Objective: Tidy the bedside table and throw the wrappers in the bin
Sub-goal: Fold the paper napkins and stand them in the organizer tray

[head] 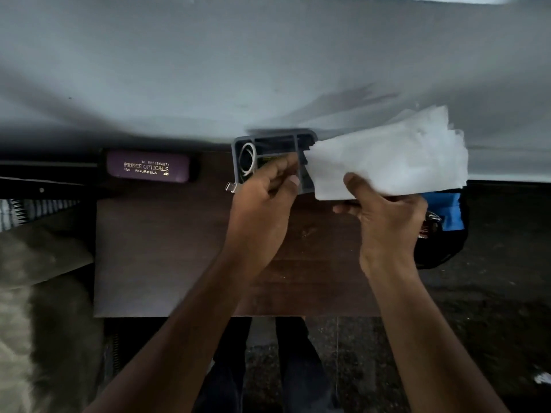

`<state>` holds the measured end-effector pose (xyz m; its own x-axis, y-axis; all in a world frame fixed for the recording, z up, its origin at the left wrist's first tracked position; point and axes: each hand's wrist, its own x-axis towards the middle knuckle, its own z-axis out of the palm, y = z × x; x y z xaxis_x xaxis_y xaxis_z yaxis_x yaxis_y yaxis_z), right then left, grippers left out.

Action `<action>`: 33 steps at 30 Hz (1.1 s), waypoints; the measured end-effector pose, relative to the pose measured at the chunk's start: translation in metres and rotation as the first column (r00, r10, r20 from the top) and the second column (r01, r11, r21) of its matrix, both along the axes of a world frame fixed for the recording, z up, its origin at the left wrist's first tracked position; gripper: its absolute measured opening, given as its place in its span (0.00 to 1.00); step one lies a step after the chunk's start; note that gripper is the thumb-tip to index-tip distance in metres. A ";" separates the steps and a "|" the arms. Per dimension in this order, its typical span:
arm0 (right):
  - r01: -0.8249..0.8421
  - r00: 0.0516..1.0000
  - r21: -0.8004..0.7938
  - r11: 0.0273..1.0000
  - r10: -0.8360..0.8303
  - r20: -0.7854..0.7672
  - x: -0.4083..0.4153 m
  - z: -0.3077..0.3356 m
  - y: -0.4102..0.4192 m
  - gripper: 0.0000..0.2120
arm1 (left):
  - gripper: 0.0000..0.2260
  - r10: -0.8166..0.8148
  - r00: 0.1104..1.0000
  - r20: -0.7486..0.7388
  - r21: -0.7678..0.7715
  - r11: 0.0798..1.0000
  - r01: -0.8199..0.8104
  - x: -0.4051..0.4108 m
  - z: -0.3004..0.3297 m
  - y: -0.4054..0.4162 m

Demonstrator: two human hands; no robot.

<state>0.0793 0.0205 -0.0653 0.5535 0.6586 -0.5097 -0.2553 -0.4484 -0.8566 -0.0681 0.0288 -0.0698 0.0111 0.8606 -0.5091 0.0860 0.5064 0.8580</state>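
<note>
On the brown bedside table (167, 251), against the wall, stands a grey compartmented organiser (238, 144) with a white ring-shaped cord inside. My left hand (262, 204) rests over its front, fingers curled on its divider, and a small metal clip (231, 187) pokes out beside my wrist. My right hand (384, 222) holds a stack of white paper tissues (396, 159) just right of the organiser, thumb on top. A purple spectacle case (148, 166) printed "Prince Opticals" lies at the table's back left.
A black bin with a blue bag (447, 216) and wrappers inside stands on the floor right of the table, partly behind my right hand. A pale wall (268, 70) rises behind. Bedding lies at the left. My legs stand below the table's front edge.
</note>
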 end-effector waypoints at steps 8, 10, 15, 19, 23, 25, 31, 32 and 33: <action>-0.118 0.984 0.049 0.992 0.110 0.141 -0.018 -0.013 0.019 0.17 | 0.19 0.045 0.968 0.248 -0.193 0.981 0.003 0.026 0.000 0.020; -0.163 0.966 0.009 0.987 0.157 0.207 -0.020 -0.021 0.021 0.12 | 0.20 0.050 0.970 0.237 -0.212 0.977 0.001 0.025 -0.002 0.027; -0.224 0.923 -0.036 0.974 0.224 0.314 -0.022 -0.039 0.022 0.12 | 0.16 0.073 0.983 0.169 -0.268 0.963 -0.025 0.017 -0.007 0.036; -0.249 0.894 -0.038 0.968 0.245 0.376 -0.029 -0.044 0.024 0.15 | 0.15 0.131 0.961 0.244 -0.278 0.959 -0.060 0.007 -0.002 0.038; -0.322 0.831 -0.028 0.946 0.297 0.470 -0.034 -0.041 0.024 0.22 | 0.16 0.134 0.953 0.273 -0.294 0.954 -0.050 0.001 0.000 0.037; -0.345 0.784 -0.029 0.938 0.305 0.541 -0.036 -0.043 0.021 0.19 | 0.15 0.105 0.956 0.274 -0.278 0.960 -0.026 0.001 -0.002 0.037; -0.431 0.637 -0.156 0.889 0.422 0.645 -0.033 -0.052 0.015 0.08 | 0.19 0.039 0.966 0.256 -0.249 0.968 0.027 0.000 -0.006 0.037; -0.448 0.619 -0.166 0.879 0.439 0.651 -0.034 -0.053 0.016 0.08 | 0.17 0.037 0.967 0.252 -0.241 0.970 0.025 0.000 -0.006 0.037; -0.452 0.614 -0.167 0.876 0.441 0.654 -0.035 -0.053 0.017 0.09 | 0.16 0.034 0.969 0.244 -0.232 0.972 0.024 0.000 -0.005 0.036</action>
<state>0.0442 0.0375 -0.1182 0.3725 0.9197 -0.1241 0.5998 -0.3407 -0.7240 -0.0684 0.0648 -0.0747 0.1562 0.7195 -0.6767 -0.1148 0.6937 0.7111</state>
